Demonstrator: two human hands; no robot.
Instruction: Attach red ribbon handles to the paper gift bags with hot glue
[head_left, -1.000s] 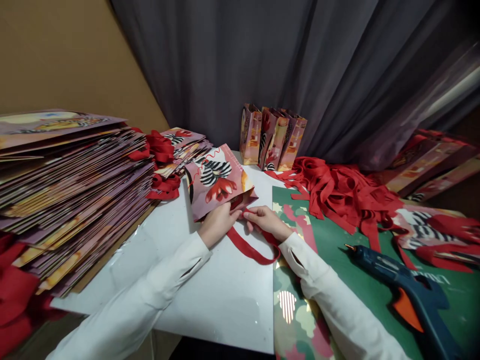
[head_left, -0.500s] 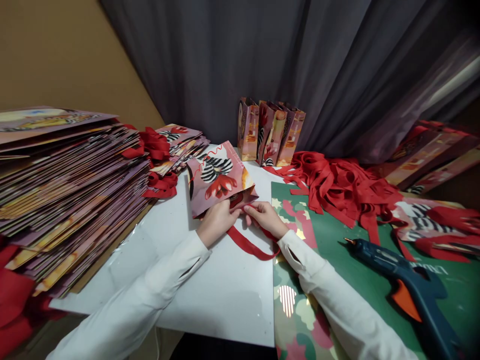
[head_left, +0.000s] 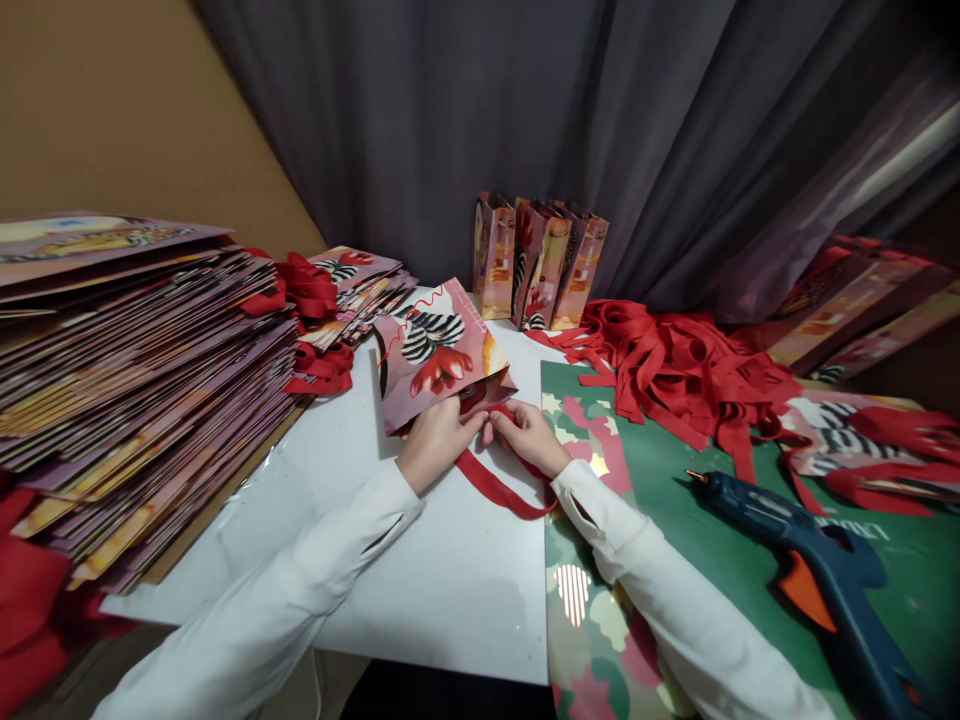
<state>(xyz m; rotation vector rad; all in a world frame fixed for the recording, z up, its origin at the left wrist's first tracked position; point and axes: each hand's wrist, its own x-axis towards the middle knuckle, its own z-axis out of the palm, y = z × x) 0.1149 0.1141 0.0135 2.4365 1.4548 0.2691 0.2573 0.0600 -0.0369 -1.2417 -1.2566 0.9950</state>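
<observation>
A printed paper bag point(head_left: 442, 350) with a zebra-striped, red-petalled picture lies tilted on the white table, its opening toward me. My left hand point(head_left: 439, 440) grips the bag at its near edge, some fingers hidden inside or beneath it. Just right of it, my right hand point(head_left: 525, 435) pinches a red ribbon point(head_left: 499, 492) against the bag's opening. The ribbon hangs in a loop below both hands, over the white surface. The fingertips of the two hands nearly meet at the bag's mouth.
Stacked flat bags point(head_left: 150, 400) rise at the left. Several finished-looking bags point(head_left: 536, 262) stand upright at the back. A heap of red ribbons point(head_left: 675, 370) and a blue glue gun point(head_left: 795, 550) with orange trigger lie on the right, over a green sheet point(head_left: 660, 480).
Almost nothing differs. My hands stay at the bag's opening, with a small shift of the right fingers on the ribbon; the whole view has shifted slightly.
</observation>
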